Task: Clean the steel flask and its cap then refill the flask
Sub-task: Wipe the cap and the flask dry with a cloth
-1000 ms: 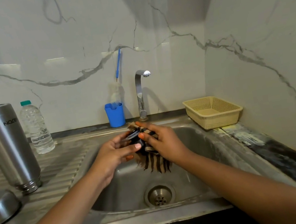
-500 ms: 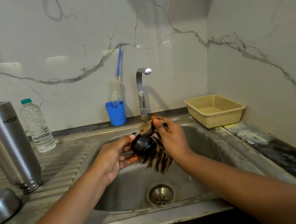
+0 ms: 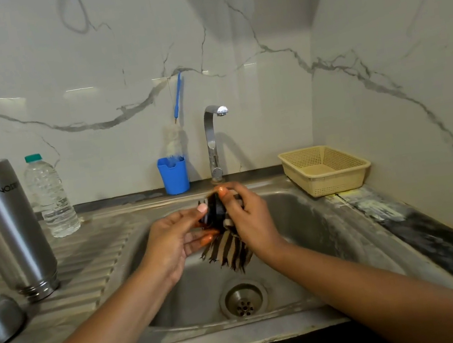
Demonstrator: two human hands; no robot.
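Tall cylindrical steel flask [image 3: 6,230], mouth-down on the ribbed steel drainboard [image 3: 94,260], left. Round black plastic cap [image 3: 212,213], above the steel sink basin [image 3: 303,233]: left hand [image 3: 176,238] pinches it between thumb and fingers, right hand [image 3: 252,220] grips a brown-striped cloth [image 3: 232,253] against it.

Soft daylight, wide-angle bowing, blurred edges.

Inverted steel flask [image 3: 6,230]; black cap [image 3: 212,213] midair
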